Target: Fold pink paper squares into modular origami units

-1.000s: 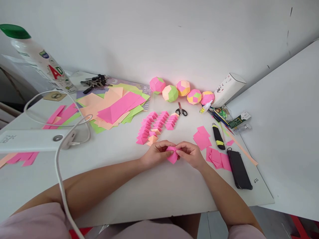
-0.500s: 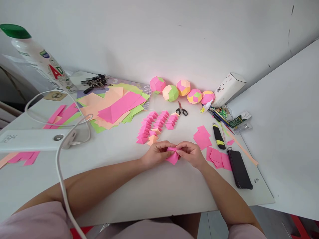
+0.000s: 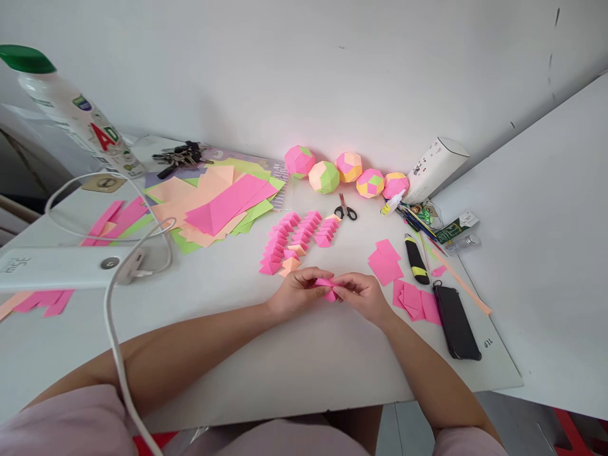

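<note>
At the left end of the white table [image 3: 285, 380], a white power bank [image 3: 57, 266] with a white cable [image 3: 114, 342] plugged into it lies in front of pink strips [image 3: 114, 223], and a tall white bottle with a green cap [image 3: 78, 117] rises near the far left corner. Along the far edge, to the right of the bottle, come a bunch of keys [image 3: 183, 155] and then a loose, overlapping pile of pink, peach and green sheets [image 3: 228, 202]. The left hand [image 3: 294, 292] is over the middle of the table, toward the near edge, its thumb and fingers drawn in to pinch the left side of a small pink paper piece [image 3: 331, 297]. Just beyond it stand three rows of folded paper pieces [image 3: 304, 237], mostly pink with some peach. The pink piece sits between the two hands, partly covered by the fingers. Farther back are small scissors [image 3: 346, 210] and, by the far edge, five faceted paper balls [image 3: 323, 178]. The right hand [image 3: 365, 296] is likewise narrowed, pinching the right side of the pink piece. Rightward of it lie pink squares [image 3: 386, 263] in two groups, a black-and-yellow cutter [image 3: 417, 261] beside them, and a white box [image 3: 437, 170] by the far edge. A black case [image 3: 457, 321] lies near the right edge, beside a thin peach strip [image 3: 463, 285].
</note>
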{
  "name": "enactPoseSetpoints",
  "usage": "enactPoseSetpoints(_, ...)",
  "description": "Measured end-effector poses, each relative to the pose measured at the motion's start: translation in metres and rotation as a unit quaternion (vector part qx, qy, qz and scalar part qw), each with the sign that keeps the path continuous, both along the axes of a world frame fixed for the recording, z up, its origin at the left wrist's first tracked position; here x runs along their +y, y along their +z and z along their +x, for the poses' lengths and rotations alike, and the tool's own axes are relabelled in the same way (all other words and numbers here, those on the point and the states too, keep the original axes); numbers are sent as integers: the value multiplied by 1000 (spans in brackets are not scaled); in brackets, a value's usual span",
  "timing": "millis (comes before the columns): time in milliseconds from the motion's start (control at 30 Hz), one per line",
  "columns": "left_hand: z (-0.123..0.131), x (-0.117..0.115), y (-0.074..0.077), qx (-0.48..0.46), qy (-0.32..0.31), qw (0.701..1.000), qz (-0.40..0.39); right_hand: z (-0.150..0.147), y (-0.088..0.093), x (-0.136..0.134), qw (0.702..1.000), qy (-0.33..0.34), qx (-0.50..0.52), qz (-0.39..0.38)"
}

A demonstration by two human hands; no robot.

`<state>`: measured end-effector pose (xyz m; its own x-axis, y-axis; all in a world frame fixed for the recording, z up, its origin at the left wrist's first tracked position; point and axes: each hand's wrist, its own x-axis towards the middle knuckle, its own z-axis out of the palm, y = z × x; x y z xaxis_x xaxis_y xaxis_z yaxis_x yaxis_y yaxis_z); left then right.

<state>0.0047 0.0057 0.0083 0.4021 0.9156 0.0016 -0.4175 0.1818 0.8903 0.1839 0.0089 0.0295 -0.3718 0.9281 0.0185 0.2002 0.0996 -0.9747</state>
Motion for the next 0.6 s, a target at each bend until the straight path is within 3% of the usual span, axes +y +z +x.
enactPoseSetpoints(300, 1, 0, -3, 21, 36, 999, -32, -1, -5, -1, 997, -5, -46, 60)
enactPoseSetpoints(467, 1, 0, -6, 77, 76, 994, -25, -4, -4, -6, 995, 27, -67, 76)
enactPoseSetpoints(600, 1, 1, -9, 74, 73, 994, -28, -5, -3, -8, 991, 43, -82, 101)
